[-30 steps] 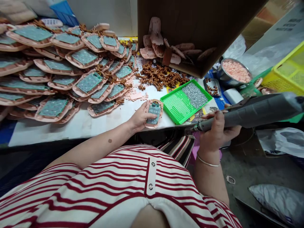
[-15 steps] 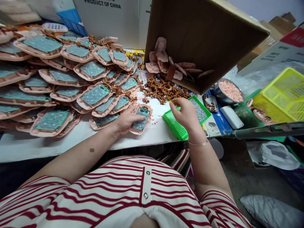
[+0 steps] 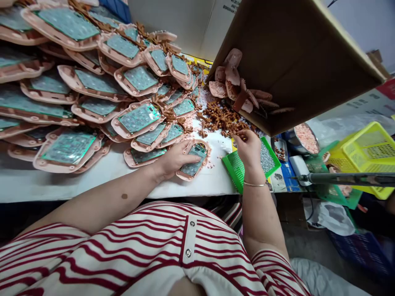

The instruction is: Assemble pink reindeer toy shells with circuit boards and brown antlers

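My left hand (image 3: 176,159) is closed on the edge of a pink plastic shell (image 3: 189,177) with a circuit board in it. The thumb lies across the board, and the shell rests on the white tabletop. My right hand (image 3: 249,149) is over a green tray (image 3: 236,172) of small silvery pieces, beside a pile of small brown parts (image 3: 217,117). Its thumb and fingers are pinched together; whatever may be between them is too small to make out. Left of my hands, many similar shells (image 3: 137,119) with boards are stacked in overlapping layers.
A tilted cardboard box (image 3: 296,53) with several pink shell pieces stands behind the brown parts. To the right are a metal bowl (image 3: 306,137) of pink bits, a yellow basket (image 3: 367,150), and a long dark rod-like tool (image 3: 342,178) jutting in over the table edge.
My right hand has moved forward toward the brown parts, and its fingers have come together. My left hand keeps hold of the shell. The whole view has shifted and turned slightly.
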Available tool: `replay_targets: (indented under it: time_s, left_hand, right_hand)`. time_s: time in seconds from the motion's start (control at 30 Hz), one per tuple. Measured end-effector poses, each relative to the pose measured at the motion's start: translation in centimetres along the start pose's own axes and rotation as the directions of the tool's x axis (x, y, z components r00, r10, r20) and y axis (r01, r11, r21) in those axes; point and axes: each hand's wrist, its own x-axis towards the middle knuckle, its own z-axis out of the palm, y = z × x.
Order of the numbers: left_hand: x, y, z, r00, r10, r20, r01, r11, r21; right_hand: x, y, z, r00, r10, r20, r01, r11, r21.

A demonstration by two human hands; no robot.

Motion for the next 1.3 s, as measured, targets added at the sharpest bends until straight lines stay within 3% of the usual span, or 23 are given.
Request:
replay_targets:
  time_s: [0.07, 0.17, 0.27, 0.43, 0.63, 0.83, 1.0, 1.1, 1.17, 1.3]
  left_hand:
    - [0.0, -0.1, 0.0, 0.999, -0.012, 0.036, 0.013, 1.0, -0.025]
    - [0.1, -0.4, -0.1, 0.997, -0.012, 0.07, 0.015, 0.999, -0.046]
    - [0.1, -0.6, -0.2, 0.997, 0.027, 0.077, -0.026, 1.0, -0.014]
    - [0.0, -0.8, 0.0, 0.993, 0.023, 0.117, -0.033, 0.996, 0.084]
    - [-0.1, -0.8, -0.3, 0.988, -0.025, 0.153, -0.008, 0.978, 0.209]
    - [-0.2, -1.0, -0.3, 0.988, -0.046, 0.144, 0.005, 0.963, 0.271]
    - [-0.3, -0.5, 0.0, 0.991, 0.057, 0.12, -0.073, 0.988, 0.134]
    - [-0.4, -0.1, -0.1, 0.99, 0.043, 0.133, -0.041, 0.999, -0.014]
    - [-0.5, 0.1, -0.4, 0.978, -0.014, 0.208, 0.029, 0.997, -0.069]
    - [-1.1, 0.3, -1.1, 0.926, -0.123, 0.356, 0.167, 0.981, -0.097]
  right_hand:
    - [-1.5, -0.2, -0.1, 0.999, 0.033, -0.043, -0.014, 0.925, 0.381]
    - [-4.5, -1.3, 0.5, 0.991, 0.063, 0.115, -0.127, 0.674, 0.728]
    - [-7.1, -2.7, 1.4, 0.971, 0.02, 0.24, -0.212, 0.548, 0.809]
    - [-8.5, -3.4, 2.3, 0.94, 0.008, 0.341, -0.304, 0.473, 0.827]
    - [-8.7, -2.6, 2.7, 0.921, 0.082, 0.38, -0.374, 0.45, 0.811]
    - [-9.0, -2.3, 3.2, 0.929, 0.099, 0.356, -0.359, 0.465, 0.809]
    - [-9.2, -1.8, 3.7, 0.992, 0.071, 0.108, -0.128, 0.672, 0.729]
    - [-9.9, -2.0, 3.5, 0.994, -0.046, 0.095, -0.026, 0.766, 0.642]
    - [-10.6, -2.1, 3.2, 0.975, -0.141, 0.17, -0.006, 0.751, 0.66]
    - [-11.5, -1.7, 2.2, 0.924, -0.287, 0.253, -0.051, 0.562, 0.825]
